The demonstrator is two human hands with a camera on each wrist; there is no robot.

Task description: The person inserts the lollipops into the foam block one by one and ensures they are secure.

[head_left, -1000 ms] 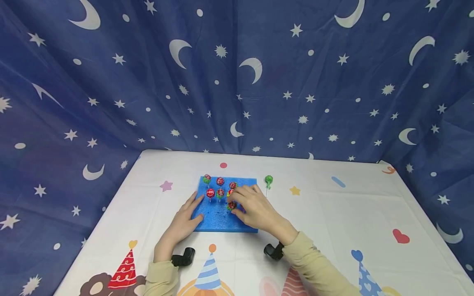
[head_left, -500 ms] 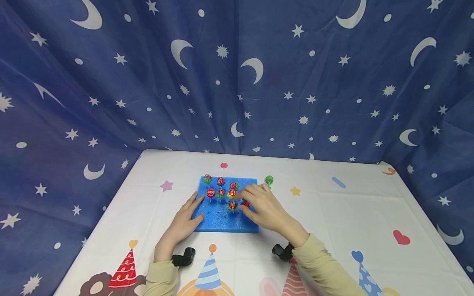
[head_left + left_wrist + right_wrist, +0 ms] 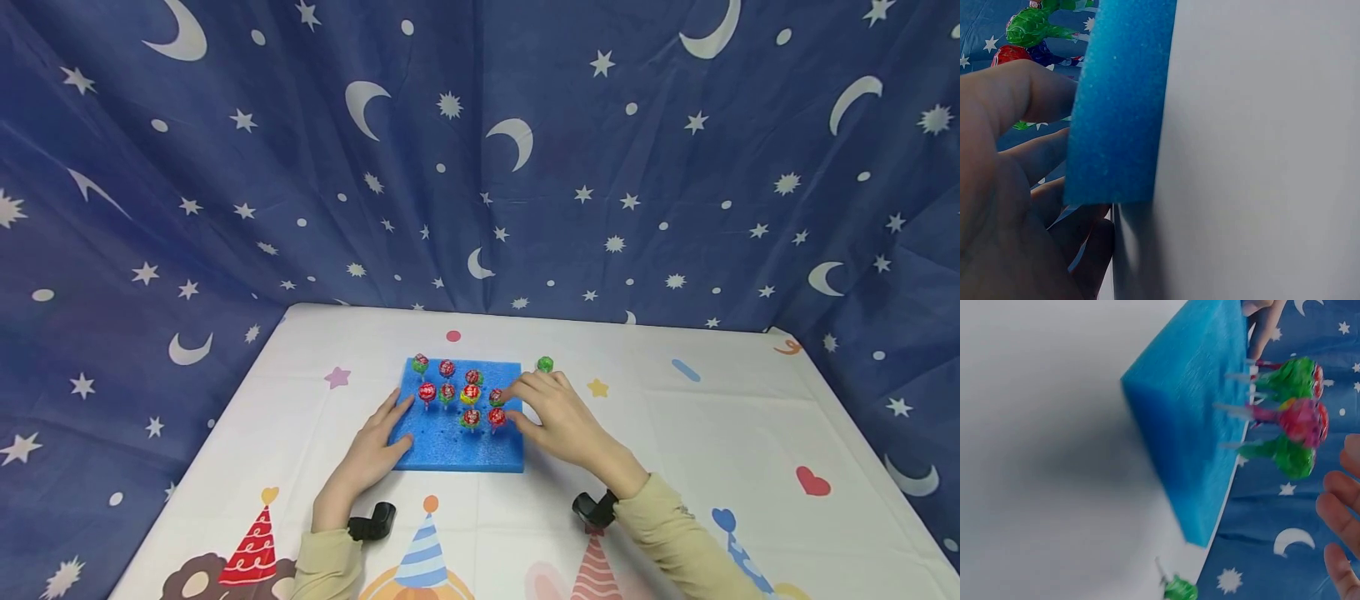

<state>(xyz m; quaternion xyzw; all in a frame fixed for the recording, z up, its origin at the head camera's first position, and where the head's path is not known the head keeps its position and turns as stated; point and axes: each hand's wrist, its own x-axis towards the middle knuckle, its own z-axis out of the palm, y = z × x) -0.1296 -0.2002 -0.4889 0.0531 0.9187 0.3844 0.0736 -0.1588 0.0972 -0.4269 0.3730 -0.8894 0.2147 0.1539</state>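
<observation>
Several wrapped lollipops stand upright in a blue foam board (image 3: 442,452) on the table. My left hand (image 3: 370,450) rests along the board's left edge with fingers and thumb spread; the left wrist view shows its fingers against the foam's side. My right hand (image 3: 562,423) hovers by the right side, its fingers loosely bent. Closest to its fingertips are a red lollipop (image 3: 497,418) and a red-and-green lollipop (image 3: 496,397). The right wrist view shows a gap between the fingers (image 3: 1340,515) and the pink-wrapped lollipop (image 3: 1302,422), with nothing held.
A green lollipop (image 3: 545,364) lies on the table past the board's right back corner, its stick hidden behind my right hand. A white cloth with party prints (image 3: 712,433) covers the table. Behind it hangs a blue curtain (image 3: 570,208) with moons and stars.
My right hand has drawn back rightward from among the lollipops, uncovering those at the board's right side and covering the green lollipop's stick. The left hand has stayed put.
</observation>
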